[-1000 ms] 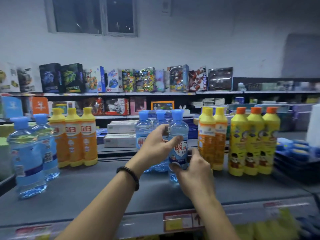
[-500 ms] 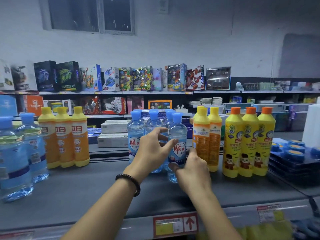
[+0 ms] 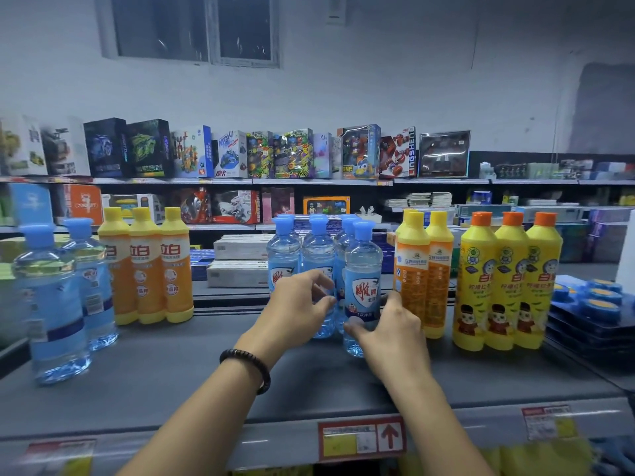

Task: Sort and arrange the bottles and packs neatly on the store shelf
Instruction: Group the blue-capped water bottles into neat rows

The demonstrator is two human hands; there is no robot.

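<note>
Glossy clear plastic bottle (image 3: 362,269), matt shelf (image 3: 171,365)

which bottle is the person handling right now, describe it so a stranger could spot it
On the grey shelf, find the cluster of clear blue-capped bottles in the middle, between orange and yellow ones. It is the frontmost bottle, with the left hand and right hand either side; it alone stands forward of the cluster.

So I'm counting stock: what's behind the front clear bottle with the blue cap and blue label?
Behind the front clear blue-capped bottle stand more clear blue-capped bottles; at least three caps show. The left hand and front bottle cover their lower parts, so any further ones are hidden.
</note>
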